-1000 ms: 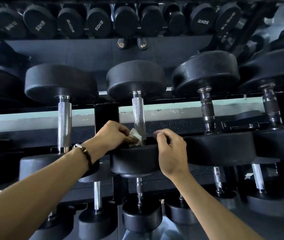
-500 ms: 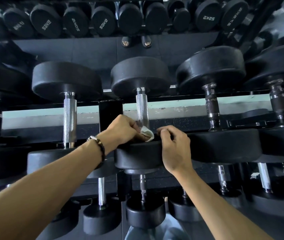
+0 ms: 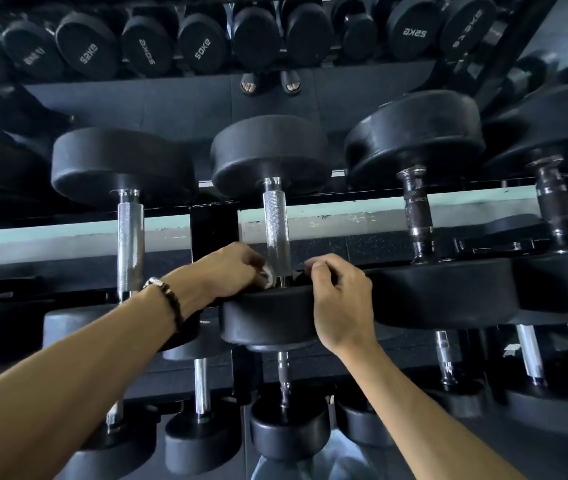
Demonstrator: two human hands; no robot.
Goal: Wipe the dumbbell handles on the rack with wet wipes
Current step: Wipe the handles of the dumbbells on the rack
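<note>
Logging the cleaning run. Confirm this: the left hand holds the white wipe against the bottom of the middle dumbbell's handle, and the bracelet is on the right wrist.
One detail is wrong. The bracelet is on the left wrist, not the right, as the head view shows. The rest stands: the left hand holds the white wipe against the bottom of the middle dumbbell's handle.

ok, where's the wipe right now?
Head view, centre: the wipe is pinched in the left hand against the bottom of the middle dumbbell's handle, just above its near weight head.
</note>
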